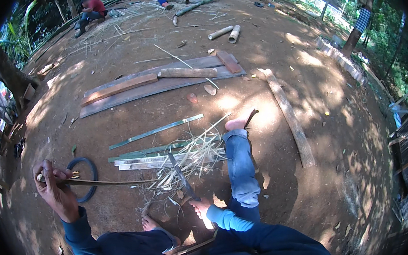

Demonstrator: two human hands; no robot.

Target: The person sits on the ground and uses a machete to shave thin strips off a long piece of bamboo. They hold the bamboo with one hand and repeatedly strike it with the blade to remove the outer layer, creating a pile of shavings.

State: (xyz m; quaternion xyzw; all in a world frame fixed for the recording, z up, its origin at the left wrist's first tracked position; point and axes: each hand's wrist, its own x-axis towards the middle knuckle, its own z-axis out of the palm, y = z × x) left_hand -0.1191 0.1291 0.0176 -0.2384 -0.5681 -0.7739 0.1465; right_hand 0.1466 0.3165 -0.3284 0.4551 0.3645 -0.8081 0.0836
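My left hand point(58, 196) is raised at the lower left, its fingers closed on one end of a long thin bamboo strip point(109, 183). The strip stretches right, its far end reaching a pile of thin pale shavings point(192, 156). Near my knees, my right hand point(202, 208) grips the handle of a long-bladed knife point(180, 174). The blade tilts up and away to the left, over the edge of the shavings. Beneath the shavings lie several split bamboo slats point(135, 164), partly covered. A single green slat point(157, 131) lies just beyond them.
A dark ring-shaped coil point(94, 176) rests on the dirt beside my left hand. Farther off are wooden planks point(119, 103), a log point(289, 118) at the right, and short bamboo tubes point(234, 34). Two people point(94, 7) sit at the far left and top.
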